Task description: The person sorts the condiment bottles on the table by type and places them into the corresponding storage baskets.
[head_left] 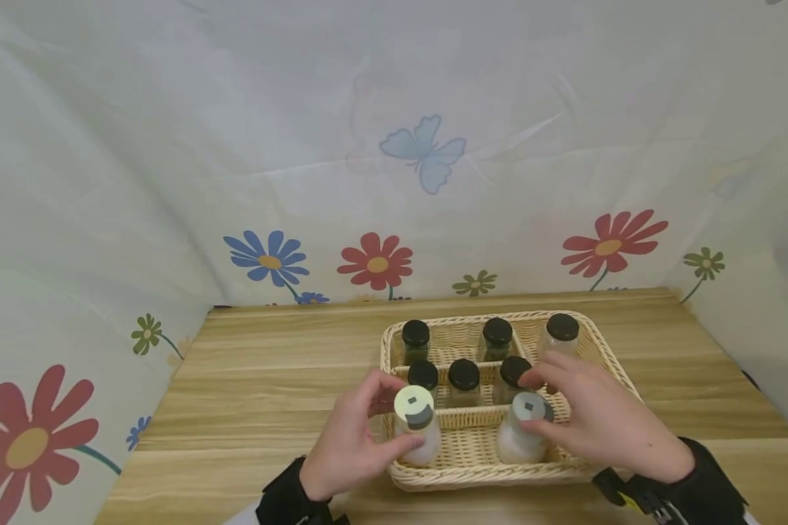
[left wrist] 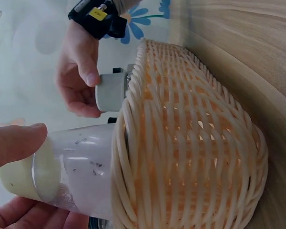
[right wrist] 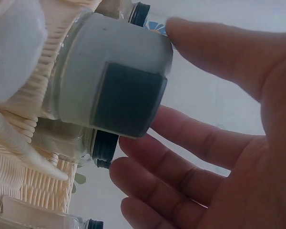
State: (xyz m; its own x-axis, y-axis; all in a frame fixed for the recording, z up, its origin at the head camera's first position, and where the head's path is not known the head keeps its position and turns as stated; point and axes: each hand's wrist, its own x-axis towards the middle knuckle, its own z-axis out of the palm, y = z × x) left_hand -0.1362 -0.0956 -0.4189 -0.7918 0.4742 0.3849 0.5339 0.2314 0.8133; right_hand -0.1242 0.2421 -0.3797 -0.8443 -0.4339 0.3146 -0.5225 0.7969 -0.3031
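Note:
My left hand is around a clear jar of white grains with a pale yellow lid, thumb on one side and fingers on the other. The jar's lower part is inside the wicker basket. My right hand is at a similar jar with a grey lid, also in the basket's front compartment. In the right wrist view its thumb meets the rim of the grey lid, while the fingers spread loosely on the far side. A dark flap shows on each lid.
Several black-capped glass jars stand in the basket's rear and middle compartments. One is at the back right. The basket is on a wooden table, with flower-printed white cloth behind and at both sides.

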